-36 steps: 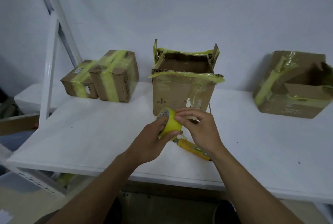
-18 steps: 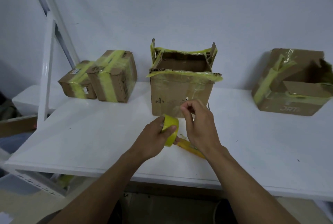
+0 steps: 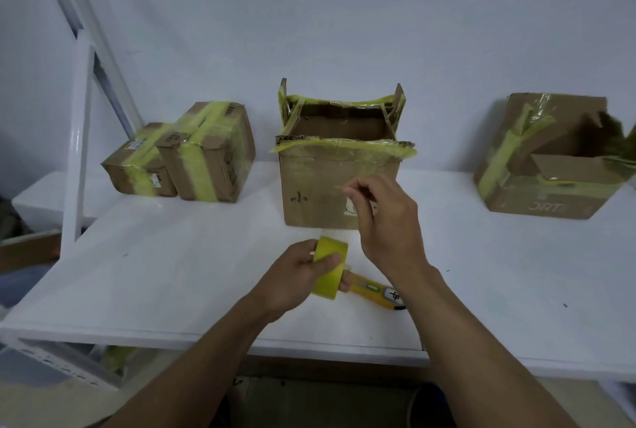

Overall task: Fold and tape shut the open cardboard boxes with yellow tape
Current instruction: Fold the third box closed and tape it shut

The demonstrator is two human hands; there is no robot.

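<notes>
Tape roll point(image 3: 329, 264) gripped in my left hand point(image 3: 296, 278), with the open box point(image 3: 339, 183) just behind it.
My left fingers are curled around the yellow roll, over the white table point(image 3: 165, 276). The box stands in the middle of the table, its flaps up. My right hand point(image 3: 389, 221) is raised before the box front, thumb and forefinger pinched together; whether they hold the tape end, I cannot tell. One yellow cutter point(image 3: 377, 292) lies under my right wrist.
</notes>
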